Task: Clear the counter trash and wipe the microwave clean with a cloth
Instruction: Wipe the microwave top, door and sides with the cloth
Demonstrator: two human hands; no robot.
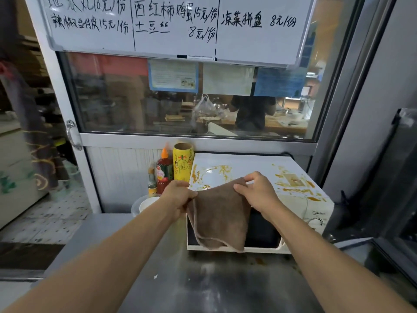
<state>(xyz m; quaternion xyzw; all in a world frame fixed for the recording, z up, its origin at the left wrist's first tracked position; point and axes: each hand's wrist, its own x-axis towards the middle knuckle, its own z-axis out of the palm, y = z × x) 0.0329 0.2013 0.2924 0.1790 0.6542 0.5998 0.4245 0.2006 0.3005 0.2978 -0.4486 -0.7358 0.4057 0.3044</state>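
A brown cloth [220, 220] hangs in front of the white microwave [255, 168], held up by its top corners. My left hand [179, 195] pinches the left corner and my right hand [257, 190] pinches the right one. The cloth covers the left part of the dark microwave door. Orange-brown sauce smears [293, 188] mark the microwave's top, left and right of its middle. The microwave stands on a steel counter [203, 281] against the back wall.
Left of the microwave stand a yellow wrap roll [182, 163], red sauce bottles [164, 171] and a white cup [146, 203]. A window and a whiteboard menu rise behind. A dark appliance [392, 181] is at the right. Crumbs dot the counter.
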